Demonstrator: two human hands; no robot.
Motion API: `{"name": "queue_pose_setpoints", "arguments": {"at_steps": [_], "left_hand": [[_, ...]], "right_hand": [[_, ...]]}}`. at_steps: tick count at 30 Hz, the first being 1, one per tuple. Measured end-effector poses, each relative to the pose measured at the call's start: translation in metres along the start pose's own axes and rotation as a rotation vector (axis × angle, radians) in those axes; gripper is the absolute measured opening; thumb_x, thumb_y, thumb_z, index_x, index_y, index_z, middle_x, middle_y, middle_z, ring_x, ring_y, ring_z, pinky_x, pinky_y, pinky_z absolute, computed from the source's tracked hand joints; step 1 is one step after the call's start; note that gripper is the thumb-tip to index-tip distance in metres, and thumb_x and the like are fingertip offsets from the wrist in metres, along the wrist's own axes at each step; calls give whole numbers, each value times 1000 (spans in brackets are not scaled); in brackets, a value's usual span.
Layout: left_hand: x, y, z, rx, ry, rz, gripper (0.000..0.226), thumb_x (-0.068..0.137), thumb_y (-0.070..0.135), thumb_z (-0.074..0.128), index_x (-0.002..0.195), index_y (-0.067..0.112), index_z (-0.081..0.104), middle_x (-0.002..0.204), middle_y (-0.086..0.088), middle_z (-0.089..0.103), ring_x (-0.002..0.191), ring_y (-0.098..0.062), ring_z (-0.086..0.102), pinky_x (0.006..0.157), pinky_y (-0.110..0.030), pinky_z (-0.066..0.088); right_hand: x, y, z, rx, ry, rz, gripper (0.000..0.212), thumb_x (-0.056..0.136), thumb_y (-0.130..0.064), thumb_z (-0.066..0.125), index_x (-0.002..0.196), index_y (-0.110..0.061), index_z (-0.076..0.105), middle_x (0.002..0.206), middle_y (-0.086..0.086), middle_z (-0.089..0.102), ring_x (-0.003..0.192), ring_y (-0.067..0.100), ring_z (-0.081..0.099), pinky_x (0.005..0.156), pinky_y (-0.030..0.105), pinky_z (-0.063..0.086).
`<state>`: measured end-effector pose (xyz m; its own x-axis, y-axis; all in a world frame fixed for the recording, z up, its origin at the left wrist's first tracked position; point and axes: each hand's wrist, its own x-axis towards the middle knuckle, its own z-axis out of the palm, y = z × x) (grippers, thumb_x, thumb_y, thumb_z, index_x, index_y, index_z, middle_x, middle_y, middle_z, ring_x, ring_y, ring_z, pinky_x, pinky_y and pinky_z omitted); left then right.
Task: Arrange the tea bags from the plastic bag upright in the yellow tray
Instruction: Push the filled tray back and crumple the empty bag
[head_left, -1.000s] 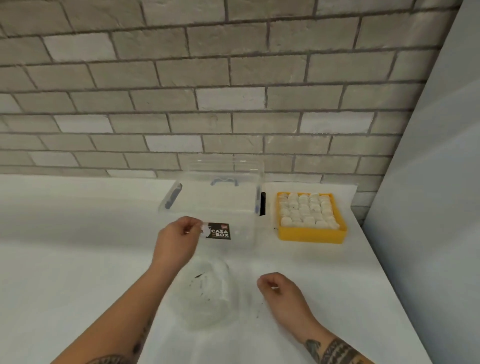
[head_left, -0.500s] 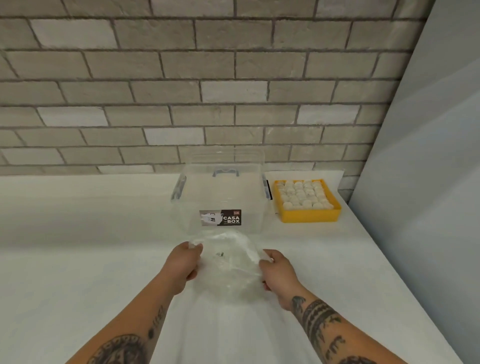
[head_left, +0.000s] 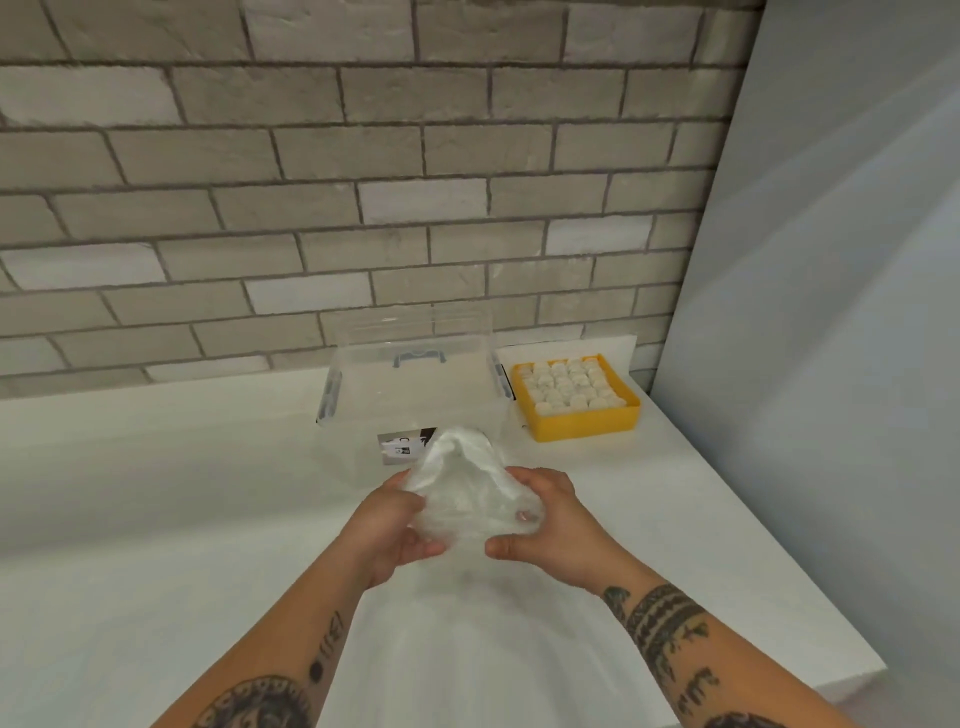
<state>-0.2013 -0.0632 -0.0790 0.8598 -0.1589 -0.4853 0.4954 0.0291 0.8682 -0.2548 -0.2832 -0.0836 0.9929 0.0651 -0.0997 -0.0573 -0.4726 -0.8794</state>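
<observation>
A clear plastic bag (head_left: 467, 488) is bunched up between my two hands above the white counter. My left hand (head_left: 389, 525) grips its left side with curled fingers. My right hand (head_left: 545, 519) grips its right side, thumb underneath. I cannot tell what the bag holds. At the back right stands the yellow tray (head_left: 584, 421), filled with several white tea bags (head_left: 569, 387) set upright in rows.
A clear plastic storage box (head_left: 415, 384) with grey latches and a dark label stands against the brick wall, just left of the tray and behind the bag. A grey panel (head_left: 831, 312) closes off the right side. The counter's edge runs along the right.
My right hand came up and took hold of the bag. Both hands then gathered and crumpled it, lifting it closer to the storage box.
</observation>
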Motion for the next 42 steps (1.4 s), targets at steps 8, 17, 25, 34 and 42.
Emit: {"name": "queue_pose_setpoints", "arguments": {"at_steps": [8, 17, 25, 34, 42], "left_hand": [[-14, 11, 29, -15, -374, -71, 79, 80, 84, 54, 132, 26, 64, 132, -17, 67, 111, -47, 68, 82, -59, 58], [-12, -2, 28, -20, 53, 177, 29, 98, 28, 65, 126, 29, 57, 124, -6, 68, 87, -31, 75, 65, -43, 61], [-30, -2, 56, -52, -24, 131, 23, 98, 7, 49, 106, 22, 65, 105, -7, 77, 85, -23, 74, 58, -28, 57], [-43, -25, 117, 279, -327, 193, 48, 85, 70, 61, 114, 32, 65, 111, 6, 74, 100, -15, 73, 82, -38, 60], [-52, -90, 206, 647, -469, 224, 39, 93, 33, 68, 125, 31, 46, 113, 3, 61, 97, -14, 65, 75, -27, 50]], "right_hand": [[-10, -5, 33, -505, -61, -228, 69, 92, -34, 68, 152, -38, 34, 155, -9, 13, 142, 18, 28, 115, 32, 35], [-33, -4, 16, 298, 63, -155, 33, 93, -26, 71, 125, -29, 68, 131, -20, 61, 129, 2, 51, 102, 21, 44], [-53, -3, 24, 425, 108, -55, 37, 92, -48, 58, 127, -36, 64, 111, -10, 73, 98, 13, 72, 93, 42, 57], [-78, 19, -11, 360, 415, 77, 11, 91, -35, 72, 91, -27, 80, 85, -8, 76, 75, 5, 69, 74, 29, 54], [-169, 110, -87, 155, 232, 206, 66, 76, -40, 85, 131, -46, 50, 128, -21, 54, 88, 4, 65, 85, 26, 55]]}}
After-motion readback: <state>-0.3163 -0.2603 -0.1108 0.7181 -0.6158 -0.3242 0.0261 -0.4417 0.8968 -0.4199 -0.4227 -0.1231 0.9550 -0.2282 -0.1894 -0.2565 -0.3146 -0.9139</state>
